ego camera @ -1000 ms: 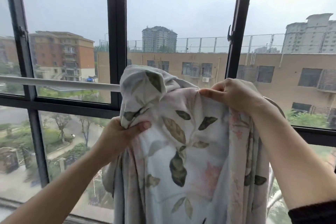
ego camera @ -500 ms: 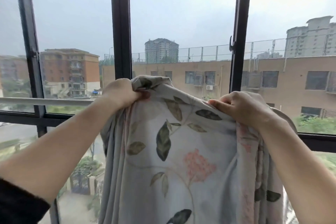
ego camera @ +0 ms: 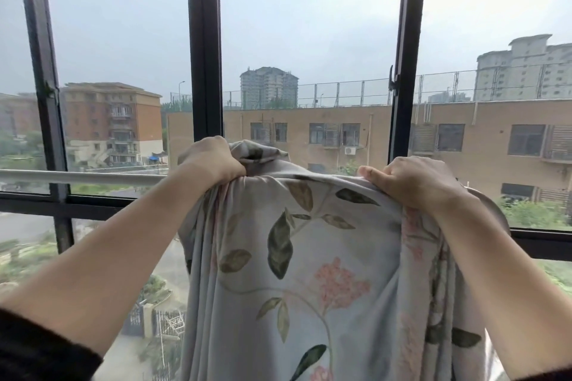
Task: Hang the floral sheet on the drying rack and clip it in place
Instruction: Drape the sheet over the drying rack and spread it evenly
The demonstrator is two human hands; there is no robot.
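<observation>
The floral sheet (ego camera: 309, 272), pale grey with green leaves and pink blossoms, hangs bunched in front of me and drapes over the white rail of the drying rack (ego camera: 80, 177). My left hand (ego camera: 213, 161) grips a gathered fold at the sheet's top left, just above the rail. My right hand (ego camera: 411, 179) grips the top edge on the right, fingers curled into the cloth. The rail behind the sheet is hidden. No clip is in view.
Tall black window frames (ego camera: 204, 49) stand right behind the rail, with a handle on the right frame (ego camera: 393, 81). A horizontal sill bar (ego camera: 28, 202) runs below the rail. Buildings and trees lie outside.
My left hand rose from the sheet's lower left fold to its top at rail height. The bunched top was spread flatter between both hands. My view tilted upward.
</observation>
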